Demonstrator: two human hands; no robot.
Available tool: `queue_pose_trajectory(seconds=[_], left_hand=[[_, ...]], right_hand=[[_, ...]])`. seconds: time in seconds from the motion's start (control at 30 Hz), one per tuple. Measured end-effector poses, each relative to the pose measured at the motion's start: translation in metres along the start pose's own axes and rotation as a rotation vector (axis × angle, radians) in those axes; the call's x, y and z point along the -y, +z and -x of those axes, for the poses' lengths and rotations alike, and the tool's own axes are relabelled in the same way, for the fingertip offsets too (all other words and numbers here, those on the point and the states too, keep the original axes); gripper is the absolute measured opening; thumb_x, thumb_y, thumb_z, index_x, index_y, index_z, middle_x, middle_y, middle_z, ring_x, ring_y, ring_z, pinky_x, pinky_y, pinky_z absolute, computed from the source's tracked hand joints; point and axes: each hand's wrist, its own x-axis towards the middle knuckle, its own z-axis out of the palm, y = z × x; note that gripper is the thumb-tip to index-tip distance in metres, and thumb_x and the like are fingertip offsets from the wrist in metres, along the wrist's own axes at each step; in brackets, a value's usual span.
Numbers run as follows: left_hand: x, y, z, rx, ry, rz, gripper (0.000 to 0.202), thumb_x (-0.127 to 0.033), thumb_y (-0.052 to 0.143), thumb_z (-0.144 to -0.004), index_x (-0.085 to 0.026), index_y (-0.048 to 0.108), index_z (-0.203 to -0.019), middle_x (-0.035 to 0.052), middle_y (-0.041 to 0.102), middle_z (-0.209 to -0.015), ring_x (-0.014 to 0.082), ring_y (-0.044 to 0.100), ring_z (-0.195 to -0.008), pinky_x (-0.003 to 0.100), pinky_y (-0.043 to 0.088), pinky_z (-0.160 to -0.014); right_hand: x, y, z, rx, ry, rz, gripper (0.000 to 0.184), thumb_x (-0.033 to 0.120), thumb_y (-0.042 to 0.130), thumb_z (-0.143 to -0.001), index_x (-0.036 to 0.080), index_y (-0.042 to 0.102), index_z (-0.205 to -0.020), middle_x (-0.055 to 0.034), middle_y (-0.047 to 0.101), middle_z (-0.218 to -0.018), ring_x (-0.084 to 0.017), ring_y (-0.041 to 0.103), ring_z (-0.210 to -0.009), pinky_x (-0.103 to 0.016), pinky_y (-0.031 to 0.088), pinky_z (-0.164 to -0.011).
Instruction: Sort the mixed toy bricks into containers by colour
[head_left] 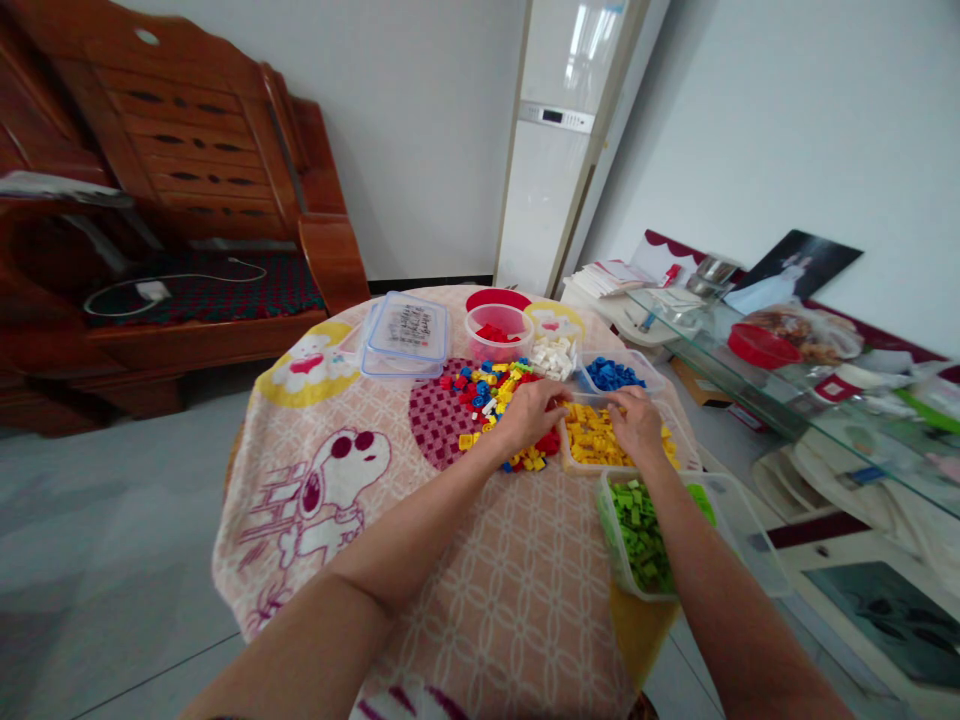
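Observation:
My left hand (531, 415) is over the right side of a pile of mixed toy building bricks (484, 385), its fingertips drawn together at the left rim of a clear tub (568, 464). Yellow bricks (589, 436) fill that tub. Above its right half is my right hand (636, 424), fingers curled in and pointing toward the left one. Anything small between the fingers of either hand is too small to make out. Blue bricks (611, 374) lie in a container just behind, and green bricks (637, 530) fill a tub beneath my right forearm.
White bricks (553, 357) are heaped beside a round tub (498, 350) with red bricks. Clear lids (409, 335) are stacked at the back left of the cloth-covered round table (480, 580). To the right stands a cluttered glass shelf (795, 400); a wooden bench (195, 180) is at left.

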Motion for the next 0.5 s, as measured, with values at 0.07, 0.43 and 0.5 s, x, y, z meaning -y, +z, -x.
queue_pose_trajectory(seconds=[0.07,0.43,0.5], left_hand=[[-0.006,0.009,0.004,0.067,0.042,-0.003,0.020,-0.013,0.064,-0.083,-0.016,0.074,-0.101,0.0064,0.076,-0.097,0.0171,0.068,-0.086,0.028,0.053,-0.084],[-0.006,0.009,0.005,0.162,0.058,-0.155,0.027,-0.017,0.063,-0.088,-0.020,0.075,-0.112,0.0094,0.076,-0.111,0.0222,0.070,-0.102,0.031,0.054,-0.093],[0.003,-0.004,0.000,0.086,-0.003,-0.189,0.028,-0.015,0.061,-0.088,-0.018,0.075,-0.111,0.0092,0.076,-0.111,0.0222,0.070,-0.104,0.031,0.053,-0.094]], right_hand=[[0.000,0.000,0.000,-0.001,-0.001,-0.002,0.027,0.022,0.051,-0.084,0.019,0.076,-0.093,-0.0132,0.068,-0.102,-0.029,0.062,-0.096,-0.046,0.053,-0.089],[0.000,0.001,0.001,-0.025,-0.017,0.003,0.027,0.021,0.051,-0.084,0.019,0.076,-0.092,-0.0127,0.068,-0.101,-0.028,0.062,-0.095,-0.044,0.054,-0.088],[0.001,0.001,0.001,-0.030,-0.011,0.001,0.026,0.022,0.051,-0.085,0.020,0.076,-0.091,-0.0121,0.068,-0.101,-0.028,0.062,-0.095,-0.044,0.053,-0.089]])
